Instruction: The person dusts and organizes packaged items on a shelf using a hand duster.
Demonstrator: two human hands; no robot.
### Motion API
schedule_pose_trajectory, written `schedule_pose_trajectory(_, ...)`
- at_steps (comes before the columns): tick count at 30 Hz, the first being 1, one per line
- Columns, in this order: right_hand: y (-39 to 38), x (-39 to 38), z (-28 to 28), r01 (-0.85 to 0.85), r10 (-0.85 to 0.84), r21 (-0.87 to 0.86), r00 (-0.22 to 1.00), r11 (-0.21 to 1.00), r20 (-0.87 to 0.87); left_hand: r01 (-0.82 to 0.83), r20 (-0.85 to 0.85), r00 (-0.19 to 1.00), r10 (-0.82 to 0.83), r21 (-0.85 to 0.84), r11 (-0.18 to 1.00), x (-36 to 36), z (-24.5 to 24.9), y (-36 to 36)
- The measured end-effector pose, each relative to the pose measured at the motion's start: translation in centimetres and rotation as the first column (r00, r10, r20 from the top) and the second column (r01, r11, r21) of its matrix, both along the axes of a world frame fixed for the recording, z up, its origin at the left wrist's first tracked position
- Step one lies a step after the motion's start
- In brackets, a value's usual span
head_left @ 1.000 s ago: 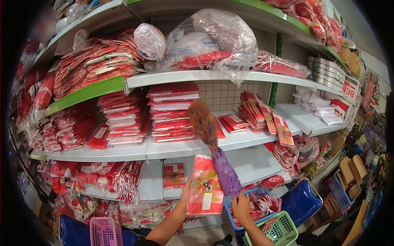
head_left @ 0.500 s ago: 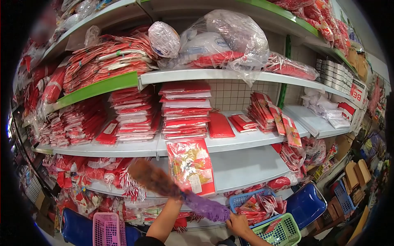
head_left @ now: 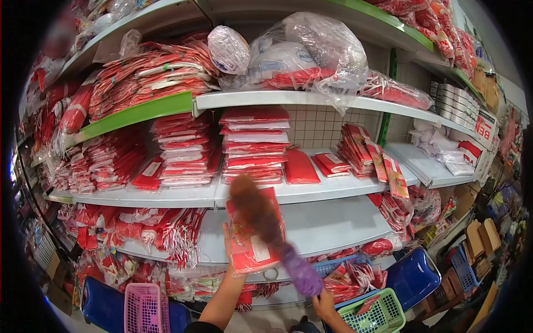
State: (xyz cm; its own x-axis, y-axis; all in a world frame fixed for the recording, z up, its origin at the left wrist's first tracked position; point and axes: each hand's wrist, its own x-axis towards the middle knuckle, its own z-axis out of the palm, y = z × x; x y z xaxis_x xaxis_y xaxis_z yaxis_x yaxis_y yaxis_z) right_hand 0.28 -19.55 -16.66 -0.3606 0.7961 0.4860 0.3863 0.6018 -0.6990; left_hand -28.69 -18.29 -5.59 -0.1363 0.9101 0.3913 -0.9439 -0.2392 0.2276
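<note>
My left hand (head_left: pixel 229 251) grips the left edge of a flat red packet (head_left: pixel 244 258) in clear plastic with a white label, held tilted in front of the shelves. In my right hand (head_left: pixel 323 303), low and to the right, is a feather duster (head_left: pixel 301 271), purple near the hand and brown toward its far end. Blurred by motion, the duster crosses in front of the packet and hides part of its face. Right behind the packet's top edge is the middle shelf (head_left: pixel 311 194), which bears a tall stack of red and white packets (head_left: pixel 254 147).
Plastic-wrapped bundles (head_left: pixel 311 53) crowd the upper shelf. Below to the right are a green basket (head_left: pixel 383 316), a blue basket (head_left: pixel 327 269) of red packets and a blue stool (head_left: pixel 413 277). A pink basket (head_left: pixel 145 308) stands at lower left.
The duster's brown end has swung rightward and up, from left of the packet to across its face. The packet has tilted, and my left hand now shows at its left edge.
</note>
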Motion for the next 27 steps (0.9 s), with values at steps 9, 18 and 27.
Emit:
schedule_pose_trajectory(9,0.0,-1.8,6.1,-0.007,0.007,-0.037,1.0,0.999,-0.007,0.014,-0.023,1.0,-0.017,-0.136,0.991,2.9,7.1,-2.6)
schedule_pose_trajectory(18,1.9,-2.0,9.5,0.01,-0.021,0.068,0.987,0.998,0.159,-0.05,-0.019,0.999,0.048,-0.102,0.994,3.8,7.5,-2.7)
schedule_pose_trajectory(27,1.6,-0.3,8.9,-0.093,0.075,0.064,0.968,0.994,0.238,0.031,0.001,1.0,-0.031,0.139,0.99,0.9,4.4,-1.2)
